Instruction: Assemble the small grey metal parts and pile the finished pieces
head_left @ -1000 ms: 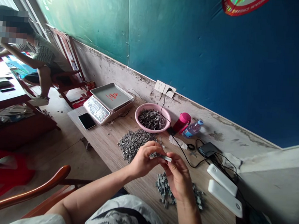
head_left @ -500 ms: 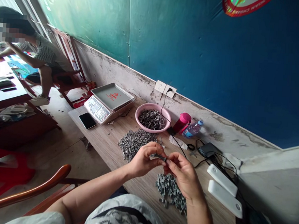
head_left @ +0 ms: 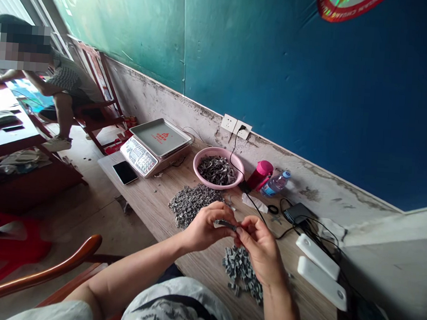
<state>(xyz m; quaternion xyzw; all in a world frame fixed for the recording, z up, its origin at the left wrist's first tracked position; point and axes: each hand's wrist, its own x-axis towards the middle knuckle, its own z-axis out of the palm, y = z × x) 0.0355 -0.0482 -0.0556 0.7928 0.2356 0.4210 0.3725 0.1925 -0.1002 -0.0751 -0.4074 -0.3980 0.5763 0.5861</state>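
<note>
A short dark grey strip point(head_left: 225, 223) spans the gap between my two hands over the table. My left hand point(head_left: 208, 228) pinches its left part between thumb and fingers. At the strip's right end, my right hand point(head_left: 260, 246) is closed, its thumb and fingertips gripping there; whether a smaller part sits in that grip is hidden. Beyond my left hand lies a heap of small grey metal-looking pieces point(head_left: 190, 202). Below my right hand is a second pile of small grey pieces point(head_left: 240, 271), partly covered by the wrist. A pink basket point(head_left: 198, 174) behind holds many dark curved strips.
A scale point(head_left: 140, 157) and a phone point(head_left: 125, 172) are on the table's left. Along the wall stand a pink flask point(head_left: 261, 175), a water bottle point(head_left: 275, 185), a black box point(head_left: 299, 214) with cables, and two white bars point(head_left: 318, 257). A person sits at another table, far left.
My right hand has shifted and turned slightly, and more of the strip shows between my hands. The person at the far left has lowered their head a little.
</note>
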